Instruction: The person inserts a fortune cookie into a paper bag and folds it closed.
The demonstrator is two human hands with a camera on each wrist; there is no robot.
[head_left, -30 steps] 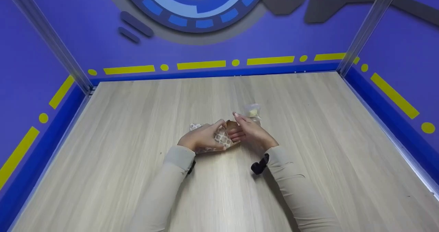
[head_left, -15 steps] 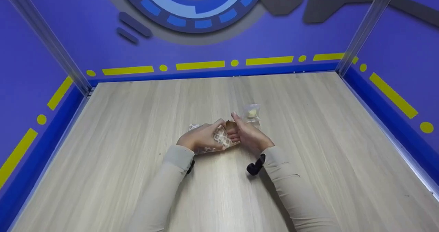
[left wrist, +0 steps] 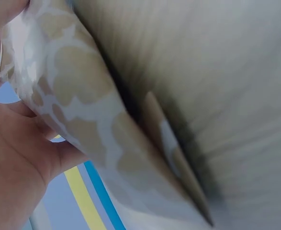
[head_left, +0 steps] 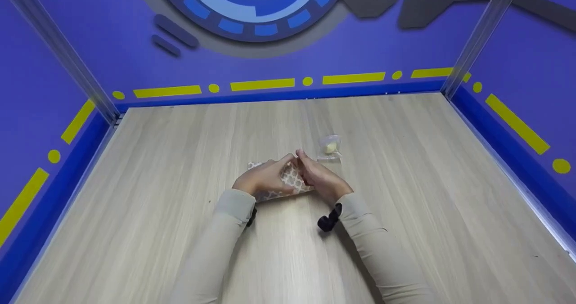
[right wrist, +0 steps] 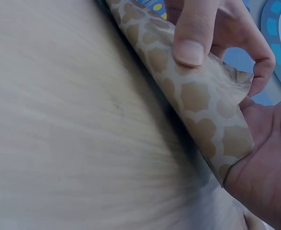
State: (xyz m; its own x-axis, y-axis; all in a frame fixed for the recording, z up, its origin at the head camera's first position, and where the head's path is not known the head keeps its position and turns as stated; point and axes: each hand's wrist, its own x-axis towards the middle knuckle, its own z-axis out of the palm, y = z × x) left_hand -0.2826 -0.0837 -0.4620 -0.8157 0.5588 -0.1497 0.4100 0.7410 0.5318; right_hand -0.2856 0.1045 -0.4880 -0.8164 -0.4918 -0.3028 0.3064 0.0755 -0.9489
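Observation:
A paper bag (head_left: 291,178) with a tan-and-white giraffe pattern lies on its side low over the table, its mouth facing right. My left hand (head_left: 265,178) grips it near the mouth, thumb on the near side and fingers at the far side. In the right wrist view, the left thumb presses on the patterned paper (right wrist: 197,100). My right hand (head_left: 325,177) has its fingers inside the bag's mouth, hidden by the paper. Its thumb stays outside, pointing up beside the left fingertips. The left wrist view shows the bag's patterned side (left wrist: 83,86) and a loose paper flap (left wrist: 166,143).
A small clear plastic packet (head_left: 330,147) with a pale yellow piece inside lies just beyond the right hand. The wood-grain table (head_left: 180,151) is bounded by blue-purple panels (head_left: 252,70) at the back and sides.
My right hand has moved left, its fingers passing deeper into the bag's mouth until they are hidden. The left hand keeps its grip; the packet now shows more fully.

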